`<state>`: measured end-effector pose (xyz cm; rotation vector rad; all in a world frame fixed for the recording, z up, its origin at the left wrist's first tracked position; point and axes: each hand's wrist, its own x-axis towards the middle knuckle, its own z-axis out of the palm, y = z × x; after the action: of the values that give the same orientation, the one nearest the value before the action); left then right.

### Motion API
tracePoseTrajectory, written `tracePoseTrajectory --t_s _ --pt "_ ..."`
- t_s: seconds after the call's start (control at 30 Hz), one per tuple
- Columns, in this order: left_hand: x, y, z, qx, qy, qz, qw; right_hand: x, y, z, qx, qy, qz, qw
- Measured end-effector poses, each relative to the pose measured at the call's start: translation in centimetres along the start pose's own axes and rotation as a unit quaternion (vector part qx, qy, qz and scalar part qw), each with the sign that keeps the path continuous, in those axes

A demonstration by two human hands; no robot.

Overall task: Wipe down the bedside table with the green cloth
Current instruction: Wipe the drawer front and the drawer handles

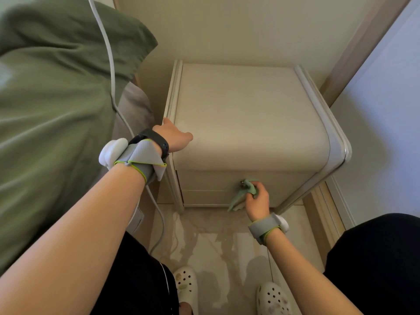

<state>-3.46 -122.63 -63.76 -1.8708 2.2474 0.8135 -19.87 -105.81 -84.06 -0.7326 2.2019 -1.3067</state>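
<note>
The cream bedside table (250,114) stands against the wall, its padded top bare. My left hand (173,136) rests flat on the top's front left corner, fingers spread, holding nothing. My right hand (258,200) is lower, at the front of the upper drawer, and grips the green cloth (244,193). The cloth is bunched around the small metal drawer knob (242,183), and a loose end hangs down below my fingers.
A bed with a green cover (52,110) fills the left side, right beside the table. A white cable (111,64) runs down between bed and table. A pale wall (386,110) stands to the right. My feet in white clogs (186,289) stand on the glossy floor.
</note>
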Motion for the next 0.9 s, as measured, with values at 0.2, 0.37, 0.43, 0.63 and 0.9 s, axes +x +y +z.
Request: tracePoseTrajectory --t_s 0.2,0.37,0.43,0.63,0.9 --pt "-0.1 0.1 0.1 0.002 -0.001 -0.003 1.000 0.9 -0.9 -0.1 0.061 -0.029 0.112 0.991" --pt "-0.3 0.2 0.1 -0.002 -0.002 -0.006 1.000 0.3 -1.4 0.2 0.394 -0.085 0.361 0.841" --pt "-0.3 0.1 0.1 -0.003 -0.004 -0.005 1.000 0.5 -1.4 0.2 0.433 -0.068 0.352 0.827" --pt "-0.2 0.1 0.1 -0.007 -0.004 -0.008 1.000 -0.1 -1.3 0.7 0.404 -0.071 0.314 0.856" --pt "-0.3 0.2 0.0 -0.006 -0.004 -0.010 1.000 -0.5 -1.2 1.4 0.502 -0.064 0.349 0.789"
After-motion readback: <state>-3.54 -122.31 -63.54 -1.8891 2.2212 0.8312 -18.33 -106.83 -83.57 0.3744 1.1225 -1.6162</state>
